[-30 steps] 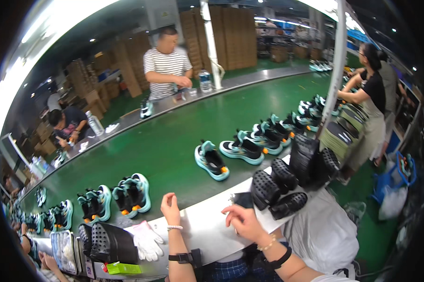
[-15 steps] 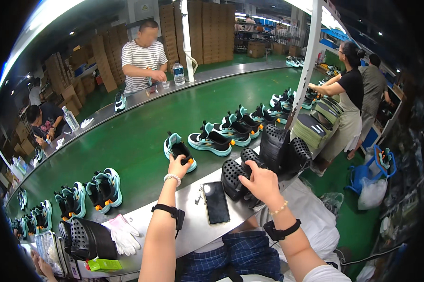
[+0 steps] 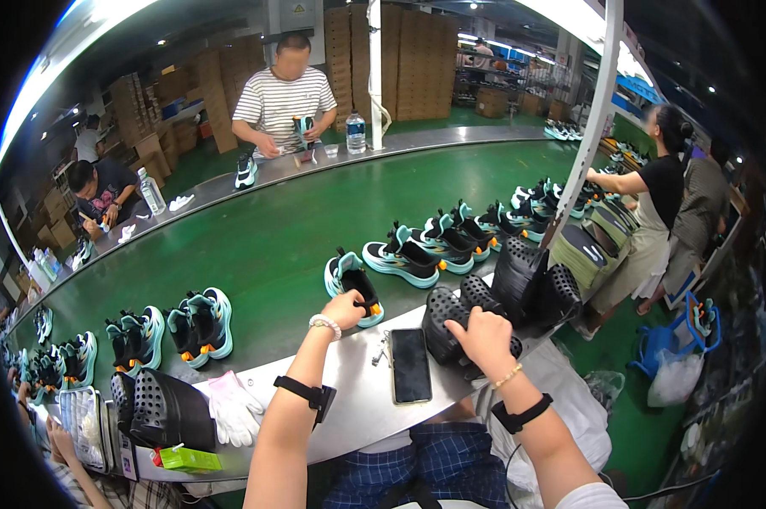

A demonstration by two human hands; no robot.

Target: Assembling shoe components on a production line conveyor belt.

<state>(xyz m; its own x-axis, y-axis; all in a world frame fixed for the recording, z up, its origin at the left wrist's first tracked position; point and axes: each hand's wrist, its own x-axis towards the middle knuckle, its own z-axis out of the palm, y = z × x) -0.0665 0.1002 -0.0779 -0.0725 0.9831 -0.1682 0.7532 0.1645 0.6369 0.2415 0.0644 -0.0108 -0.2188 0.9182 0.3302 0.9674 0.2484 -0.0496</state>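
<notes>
My left hand (image 3: 344,312) is closed at the heel end of a black and turquoise sneaker (image 3: 346,273), which stands on the green belt before me. Its fingertips reach into the shoe's opening and are partly hidden. To the right, my right hand (image 3: 483,339) has its fingers bent round the top of a black perforated shoe form (image 3: 442,312), one of several standing close together at the metal ledge. Part of that grip is hidden behind the hand. Between my arms a dark phone (image 3: 411,366) lies on the ledge, with small keys (image 3: 380,349) beside it.
Several more sneakers (image 3: 402,253) line the green belt (image 3: 290,229) on both sides. Black forms (image 3: 173,411), white gloves (image 3: 234,409) and a green carton (image 3: 190,459) sit at left. A metal post (image 3: 588,127) rises at right. Co-workers (image 3: 283,100) stand across and beside the belt.
My right hand's fingers have closed down from a looser reach onto the black form. The view has shifted, so things appear further right. The person opposite now holds up a sneaker.
</notes>
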